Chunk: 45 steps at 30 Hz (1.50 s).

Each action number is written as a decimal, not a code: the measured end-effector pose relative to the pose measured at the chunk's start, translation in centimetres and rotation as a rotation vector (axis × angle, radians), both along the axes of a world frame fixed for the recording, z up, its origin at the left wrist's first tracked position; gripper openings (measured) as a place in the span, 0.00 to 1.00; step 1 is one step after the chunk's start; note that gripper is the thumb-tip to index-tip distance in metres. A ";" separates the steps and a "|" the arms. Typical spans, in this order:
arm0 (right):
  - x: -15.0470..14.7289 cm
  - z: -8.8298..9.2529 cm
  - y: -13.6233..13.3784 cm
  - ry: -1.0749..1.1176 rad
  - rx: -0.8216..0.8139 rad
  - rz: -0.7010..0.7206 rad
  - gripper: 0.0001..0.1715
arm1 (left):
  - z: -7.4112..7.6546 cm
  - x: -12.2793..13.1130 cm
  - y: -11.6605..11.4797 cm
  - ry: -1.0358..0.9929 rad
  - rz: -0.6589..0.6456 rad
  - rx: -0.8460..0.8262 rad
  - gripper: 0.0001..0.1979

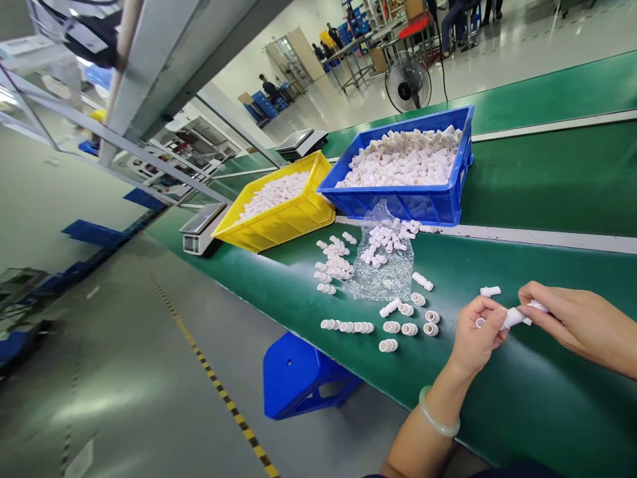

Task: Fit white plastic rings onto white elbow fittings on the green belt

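Note:
My left hand [478, 335] is closed on a white plastic pipe fitting [511, 318] at the right of the green table [587, 265]. Close beside it, my right hand [572, 318] pinches a white piece [538, 306] against that fitting; whether the two are joined cannot be made out. Just beyond my fingers lies a loose white fitting [490, 291]. Several more fittings stand or lie left of my hands, among them a short row [347, 326]. A clear plastic bag [383, 279] has small white pieces [383, 242] on it.
Behind the bag stand a blue crate [398, 198] and a yellow crate [279, 229], both full of white parts. A scale [202, 229] sits at the table's far left. Below the near edge is a blue stool [303, 378]. A fan [409, 81] stands beyond the table.

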State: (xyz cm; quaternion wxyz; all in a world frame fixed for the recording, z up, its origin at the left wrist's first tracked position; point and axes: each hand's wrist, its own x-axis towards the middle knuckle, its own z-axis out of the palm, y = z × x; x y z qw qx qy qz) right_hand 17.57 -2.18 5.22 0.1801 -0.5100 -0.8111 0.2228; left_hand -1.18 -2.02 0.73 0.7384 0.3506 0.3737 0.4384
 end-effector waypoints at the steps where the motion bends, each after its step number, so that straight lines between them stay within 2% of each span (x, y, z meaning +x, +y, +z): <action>1: 0.0 0.0 0.1 0.005 0.012 -0.016 0.18 | 0.1 -0.1 0.0 0.012 -0.001 0.003 0.24; 4: -0.3 0.2 0.2 0.065 0.074 -0.101 0.17 | 0.4 -0.3 0.2 -0.018 -0.108 -0.023 0.25; 7: -0.9 0.6 0.2 0.143 0.161 -0.161 0.14 | 0.6 -0.5 0.5 -0.164 -0.199 -0.120 0.23; 11: -1.9 0.4 -0.3 0.208 0.257 -0.098 0.10 | 0.6 -0.6 1.0 -0.378 -0.039 -0.235 0.22; 15: -3.1 -0.4 -0.6 0.209 0.397 0.005 0.09 | 0.6 -0.4 1.0 -0.446 0.093 -0.312 0.21; 20: -4.0 -2.0 -0.3 0.169 0.603 0.123 0.17 | 0.5 -0.1 0.8 -0.457 0.113 -0.396 0.20; 26: -3.4 -3.8 0.4 0.158 0.767 0.141 0.24 | 0.0 0.2 0.7 -0.475 0.114 -0.417 0.21; 29: -3.2 -4.3 0.6 0.212 0.768 0.150 0.26 | 0.2 0.3 0.7 -0.489 0.120 -0.430 0.19; 32: -3.1 -4.5 0.6 0.245 0.721 0.220 0.25 | 0.5 0.3 0.7 -0.496 0.160 -0.498 0.18; 35: -2.9 -4.5 0.7 0.181 0.668 0.268 0.25 | 0.5 0.4 0.5 -0.483 0.197 -0.510 0.22; 39: -2.3 -4.2 0.7 0.070 0.654 0.240 0.39 | 0.1 0.6 0.2 -0.460 0.176 -0.389 0.31; 42: -2.1 -4.2 0.4 0.042 0.675 0.240 0.47 | -0.1 0.7 0.1 -0.454 0.168 -0.326 0.27; 45: -2.0 -4.6 0.1 0.054 0.685 0.207 0.48 | -0.2 0.9 0.1 -0.455 0.157 -0.294 0.24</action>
